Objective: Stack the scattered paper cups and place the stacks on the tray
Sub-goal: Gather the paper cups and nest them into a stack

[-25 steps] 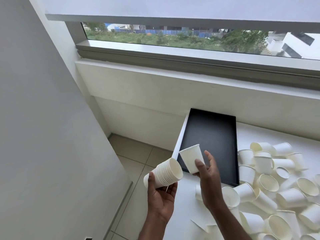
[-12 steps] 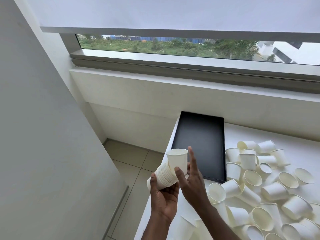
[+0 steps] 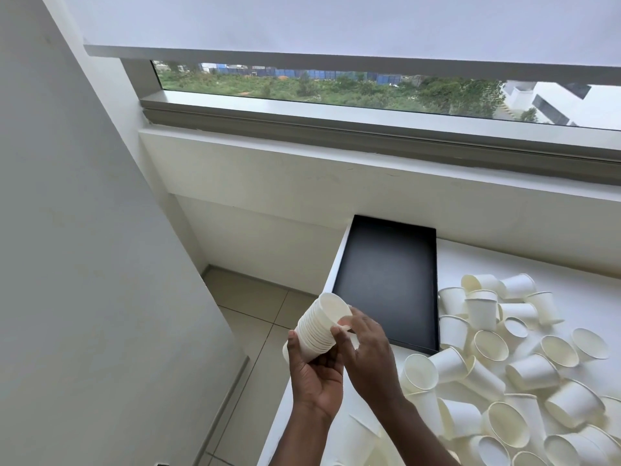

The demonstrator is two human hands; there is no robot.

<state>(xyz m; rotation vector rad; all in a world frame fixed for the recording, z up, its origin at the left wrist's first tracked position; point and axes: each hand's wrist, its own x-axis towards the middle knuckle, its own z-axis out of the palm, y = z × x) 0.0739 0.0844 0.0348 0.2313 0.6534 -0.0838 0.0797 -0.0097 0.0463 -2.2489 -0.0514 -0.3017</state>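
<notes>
My left hand (image 3: pixel 316 381) grips a stack of white paper cups (image 3: pixel 321 326) from below, tilted with its open mouth up and to the right. My right hand (image 3: pixel 368 358) rests against the stack's right side, its fingertips on the rim of the top cup. The black tray (image 3: pixel 386 284) lies flat and bare on the white table, just beyond and to the right of both hands. Several loose white paper cups (image 3: pixel 524 358) lie scattered in a heap to the right of the tray and hands, some upright, some on their sides.
The white table (image 3: pixel 571 287) ends at its left edge just below my hands, with tiled floor (image 3: pixel 255 314) beneath. A grey wall (image 3: pixel 84 264) stands to the left. A white sill and window (image 3: pixel 336 89) run along the back.
The single cup held in my right hand has gone down into the top of the stack. My right hand now sits at the stack's rim.
</notes>
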